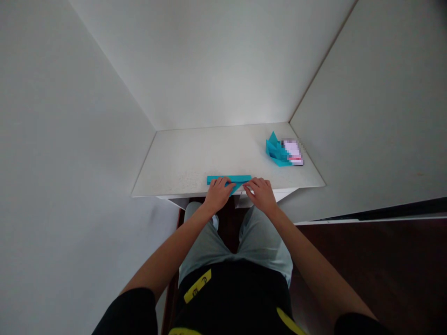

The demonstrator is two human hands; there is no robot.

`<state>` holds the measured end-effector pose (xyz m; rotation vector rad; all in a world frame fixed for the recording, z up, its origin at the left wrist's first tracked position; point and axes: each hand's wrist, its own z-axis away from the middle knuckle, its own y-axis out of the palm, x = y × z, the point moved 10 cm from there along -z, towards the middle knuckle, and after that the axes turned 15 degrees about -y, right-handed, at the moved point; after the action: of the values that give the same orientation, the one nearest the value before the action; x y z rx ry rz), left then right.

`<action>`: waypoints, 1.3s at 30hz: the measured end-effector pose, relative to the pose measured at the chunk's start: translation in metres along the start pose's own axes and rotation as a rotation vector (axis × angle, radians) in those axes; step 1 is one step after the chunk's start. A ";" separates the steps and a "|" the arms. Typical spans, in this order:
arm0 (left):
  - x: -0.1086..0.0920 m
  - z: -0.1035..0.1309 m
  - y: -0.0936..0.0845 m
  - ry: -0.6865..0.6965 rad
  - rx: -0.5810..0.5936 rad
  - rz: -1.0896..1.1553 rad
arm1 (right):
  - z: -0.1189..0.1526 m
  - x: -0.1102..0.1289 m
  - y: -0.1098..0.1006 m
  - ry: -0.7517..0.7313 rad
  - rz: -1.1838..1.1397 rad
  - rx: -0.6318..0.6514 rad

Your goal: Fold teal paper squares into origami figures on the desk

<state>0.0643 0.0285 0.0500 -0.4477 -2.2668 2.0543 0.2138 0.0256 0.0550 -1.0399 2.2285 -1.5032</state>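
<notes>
A sheet of blue paper [240, 178], folded into a long strip with a slanted flap pointing down, lies at the front edge of the white desk. My left hand [218, 191] is closed on its left half, with thumb and finger pinching near the flap. On the other side, my right hand [261, 191] pinches the paper's right end near the same flap. My palms cover part of the strip's lower edge. Farther back on the right sits a folded blue paper piece [277, 152] with pointed corners.
Beside the pointed paper piece, a pixelated pinkish rectangular object [293, 152] lies on the white desktop [181, 160]. White walls enclose the desk at the left, back and right. My legs are below its front edge, over a dark floor [366, 260].
</notes>
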 end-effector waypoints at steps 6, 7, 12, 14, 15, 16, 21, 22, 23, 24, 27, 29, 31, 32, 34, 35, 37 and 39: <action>0.010 -0.009 0.002 -0.099 0.052 -0.036 | -0.001 -0.020 0.003 -0.021 -0.073 0.056; 0.011 -0.011 0.002 -0.100 0.062 -0.044 | -0.001 -0.024 0.005 -0.042 -0.089 0.074; 0.010 -0.024 -0.002 -0.081 0.106 -0.032 | 0.005 -0.034 0.017 -0.127 -0.115 0.162; 0.005 -0.030 0.002 -0.062 0.127 -0.005 | 0.008 -0.033 0.021 -0.131 -0.112 0.169; 0.002 -0.032 0.006 -0.051 0.139 0.006 | 0.009 -0.031 0.022 -0.132 -0.115 0.169; -0.001 -0.035 0.010 -0.042 0.148 0.016 | 0.010 -0.029 0.023 -0.133 -0.118 0.168; -0.008 -0.040 0.026 -0.019 0.138 0.081 | 0.011 -0.027 0.024 -0.119 -0.135 0.144; -0.007 -0.040 0.026 -0.020 0.127 0.103 | 0.010 -0.029 0.023 -0.112 -0.141 0.134; -0.005 -0.039 0.025 -0.023 0.112 0.124 | 0.009 -0.031 0.022 -0.109 -0.150 0.128; -0.003 -0.039 0.023 -0.025 0.095 0.142 | 0.007 -0.033 0.021 -0.114 -0.164 0.127; 0.002 -0.037 0.017 -0.047 0.065 0.167 | 0.003 -0.035 0.021 -0.170 -0.210 0.156; 0.008 -0.037 0.017 -0.096 0.088 0.188 | 0.001 -0.035 0.021 -0.209 -0.225 0.180; 0.013 -0.039 0.021 -0.129 0.140 0.234 | -0.001 -0.035 0.020 -0.234 -0.232 0.196; 0.013 -0.039 0.023 -0.129 0.170 0.263 | -0.002 -0.036 0.020 -0.241 -0.238 0.200; 0.013 -0.041 0.027 -0.112 0.214 0.316 | -0.004 -0.038 0.021 -0.237 -0.263 0.196; 0.014 -0.041 0.029 -0.106 0.228 0.338 | -0.005 -0.039 0.021 -0.227 -0.280 0.191; 0.016 -0.042 0.031 -0.106 0.242 0.374 | -0.009 -0.043 0.024 -0.204 -0.314 0.183; 0.017 -0.043 0.033 -0.107 0.246 0.396 | -0.015 -0.046 0.029 -0.168 -0.331 0.180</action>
<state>0.0639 0.0766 0.0201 -0.8424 -2.0686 2.5594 0.2262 0.0737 0.0274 -1.4693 1.8356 -1.6378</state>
